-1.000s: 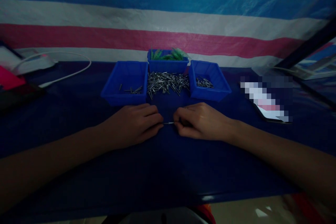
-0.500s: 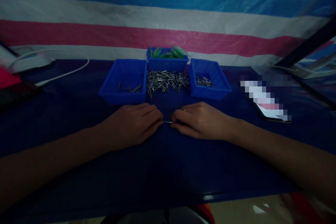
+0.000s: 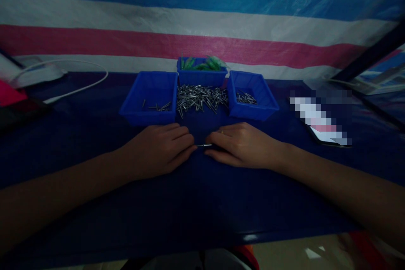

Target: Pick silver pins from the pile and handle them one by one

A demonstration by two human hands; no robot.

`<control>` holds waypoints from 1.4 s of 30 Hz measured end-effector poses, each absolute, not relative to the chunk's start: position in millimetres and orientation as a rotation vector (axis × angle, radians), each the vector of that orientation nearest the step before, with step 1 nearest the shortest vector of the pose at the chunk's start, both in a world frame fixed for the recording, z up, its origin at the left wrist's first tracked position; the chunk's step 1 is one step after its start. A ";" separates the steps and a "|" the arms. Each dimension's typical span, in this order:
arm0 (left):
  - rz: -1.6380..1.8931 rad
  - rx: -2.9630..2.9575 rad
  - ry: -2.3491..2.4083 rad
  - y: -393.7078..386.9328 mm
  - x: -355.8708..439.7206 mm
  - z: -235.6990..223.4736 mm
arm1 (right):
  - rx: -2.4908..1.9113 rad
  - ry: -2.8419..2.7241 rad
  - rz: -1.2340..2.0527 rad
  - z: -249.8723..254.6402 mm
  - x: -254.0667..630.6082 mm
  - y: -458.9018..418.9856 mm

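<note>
Head: left hand (image 3: 166, 147) pinches a slim silvery pin (image 3: 207, 145), right hand (image 3: 243, 145) parted around it.

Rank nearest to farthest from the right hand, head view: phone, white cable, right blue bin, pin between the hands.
1. Thin metal pin: between left hand and right hand.
2. Right blue bin: just beyond.
3. Phone: off to the right.
4. White cable: far left.

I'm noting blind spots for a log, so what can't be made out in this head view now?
All in the head view:
Metal pin: left end hidden by the left hand, right end lost in shadow by the right hand.
Phone: screen masked by pixel blocks.
Rear bin: floor behind its front wall.
Pink item: cut off by the left edge.
</note>
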State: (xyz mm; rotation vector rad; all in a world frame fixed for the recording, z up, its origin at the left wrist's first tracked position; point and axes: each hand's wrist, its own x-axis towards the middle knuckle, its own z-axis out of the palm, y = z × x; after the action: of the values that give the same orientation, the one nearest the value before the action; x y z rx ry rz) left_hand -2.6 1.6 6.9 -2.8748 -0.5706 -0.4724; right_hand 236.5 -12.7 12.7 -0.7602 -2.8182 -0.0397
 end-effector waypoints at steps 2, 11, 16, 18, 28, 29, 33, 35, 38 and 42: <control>-0.479 -2.874 -0.570 1.4 -2.8 7.0 | -0.770 -2.819 -0.062 11.7 236.5 -12.1; -0.456 -2.891 -0.579 1.6 -3.0 8.7 | -0.814 -2.840 -0.060 12.6 235.1 -12.2; -0.471 -2.871 -0.572 1.5 -3.3 9.0 | -0.812 -2.859 -0.060 14.2 235.3 -11.8; -0.477 -2.859 -0.568 1.8 -3.0 8.8 | -0.818 -2.858 -0.075 13.2 235.1 -11.7; -0.480 -2.825 -0.561 2.8 -2.8 6.8 | -0.782 -2.778 -0.074 10.6 237.2 -10.7; -0.483 -2.825 -0.562 3.0 -2.9 6.7 | -0.781 -2.772 -0.079 10.6 237.5 -10.7; -0.499 -2.821 -0.553 3.5 -3.0 6.9 | -0.745 -2.756 -0.169 9.9 237.2 -11.4; -0.505 -2.820 -0.553 3.4 -2.9 7.4 | -0.728 -2.751 -0.222 9.7 236.5 -11.8; -0.499 -2.844 -0.570 2.9 -3.2 7.4 | -0.699 -2.746 -0.249 10.2 236.1 -11.8; -0.573 -2.857 -0.545 2.4 -4.4 5.5 | -0.615 -2.730 -0.245 10.7 236.4 -11.2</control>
State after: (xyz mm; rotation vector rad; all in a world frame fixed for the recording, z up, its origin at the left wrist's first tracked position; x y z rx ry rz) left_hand -4.4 2.4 5.5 -2.8574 -0.5455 -0.5731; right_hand 236.4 -11.2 10.7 -0.6153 -2.7298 -0.2452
